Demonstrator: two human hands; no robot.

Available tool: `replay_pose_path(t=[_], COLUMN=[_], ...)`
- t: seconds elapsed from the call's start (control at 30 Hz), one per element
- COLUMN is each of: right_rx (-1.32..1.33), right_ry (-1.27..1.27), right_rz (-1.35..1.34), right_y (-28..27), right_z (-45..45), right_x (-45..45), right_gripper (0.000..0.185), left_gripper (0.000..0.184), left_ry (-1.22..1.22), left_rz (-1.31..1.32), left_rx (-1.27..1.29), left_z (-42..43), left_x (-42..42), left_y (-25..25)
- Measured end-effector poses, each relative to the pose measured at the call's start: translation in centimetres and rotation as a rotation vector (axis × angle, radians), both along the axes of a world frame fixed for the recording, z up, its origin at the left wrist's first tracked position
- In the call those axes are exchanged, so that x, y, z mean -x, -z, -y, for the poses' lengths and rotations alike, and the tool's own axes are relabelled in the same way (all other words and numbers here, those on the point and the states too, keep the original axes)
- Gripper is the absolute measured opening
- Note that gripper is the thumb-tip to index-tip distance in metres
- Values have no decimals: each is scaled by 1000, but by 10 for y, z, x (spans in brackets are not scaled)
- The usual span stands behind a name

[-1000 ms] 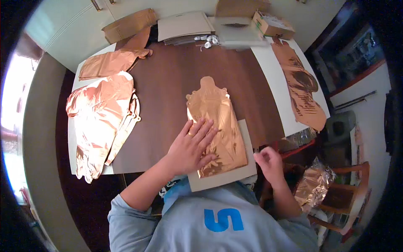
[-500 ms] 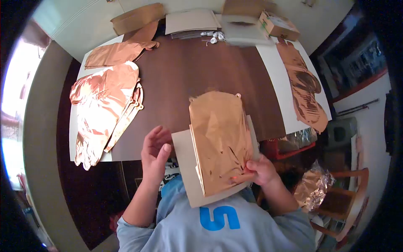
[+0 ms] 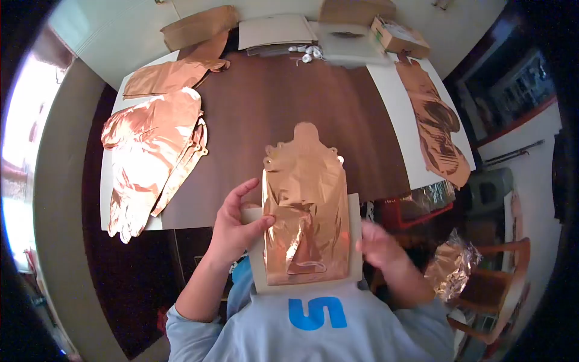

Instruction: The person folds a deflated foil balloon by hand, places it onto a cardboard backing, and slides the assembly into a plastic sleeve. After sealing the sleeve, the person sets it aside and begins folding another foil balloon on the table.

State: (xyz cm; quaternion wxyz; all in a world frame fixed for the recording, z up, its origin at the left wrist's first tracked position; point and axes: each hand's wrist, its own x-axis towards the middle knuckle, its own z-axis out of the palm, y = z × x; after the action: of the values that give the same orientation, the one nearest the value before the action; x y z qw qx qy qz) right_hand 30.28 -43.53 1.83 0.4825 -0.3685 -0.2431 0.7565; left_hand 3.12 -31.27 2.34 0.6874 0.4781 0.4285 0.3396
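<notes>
A folded, flat copper foil balloon (image 3: 304, 199) with small holed tabs lies on a sheet of grey cardboard (image 3: 258, 265) against my body. At its top a rounded foil end sticks up over the table edge. My left hand (image 3: 238, 226) grips the left side, its thumb pressed on the foil and the index finger stretched out beyond the edge; the other fingers are behind the card. My right hand (image 3: 381, 246) is at the right edge of the cardboard, smeared by motion, so its grip is unclear.
Flat copper foil balloons (image 3: 154, 139) are piled on the left of the brown table (image 3: 289, 96); another foil balloon (image 3: 437, 127) lies on the right. At the back are cardboard sheets (image 3: 274, 31), white ribbon rolls (image 3: 307, 58) and a small box (image 3: 401, 37). Crumpled foil (image 3: 452, 265) rests on a wooden chair (image 3: 512, 250).
My left hand has come in and taken hold of the left side. My right hand has left the foil's lower right. The foil now stands straighter, with a rounded end showing at its top.
</notes>
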Motion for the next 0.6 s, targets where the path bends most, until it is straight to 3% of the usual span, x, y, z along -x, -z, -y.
replay_pose_path(t=[0.1,0.2,0.3,0.37,0.6], right_rx=[-77,-70,-89,-90,-93], right_ry=[79,95,108,103,141], right_rz=[205,306,429,485,604], right_y=[4,2,-9,0,-1], right_z=[-26,-39,-48,-49,-47], right_x=[-11,-10,-7,-12,-13], right_gripper=[46,34,17,12,10], left_gripper=[73,73,77,77,76], left_ry=[27,13,21,73,96], left_rz=[-33,-24,-55,-115,-102], left_rx=[26,-2,-265,-301,-362], left_z=[3,7,5,8,18], left_x=[-5,-7,-1,2,0], left_y=[3,-6,6,-2,-11])
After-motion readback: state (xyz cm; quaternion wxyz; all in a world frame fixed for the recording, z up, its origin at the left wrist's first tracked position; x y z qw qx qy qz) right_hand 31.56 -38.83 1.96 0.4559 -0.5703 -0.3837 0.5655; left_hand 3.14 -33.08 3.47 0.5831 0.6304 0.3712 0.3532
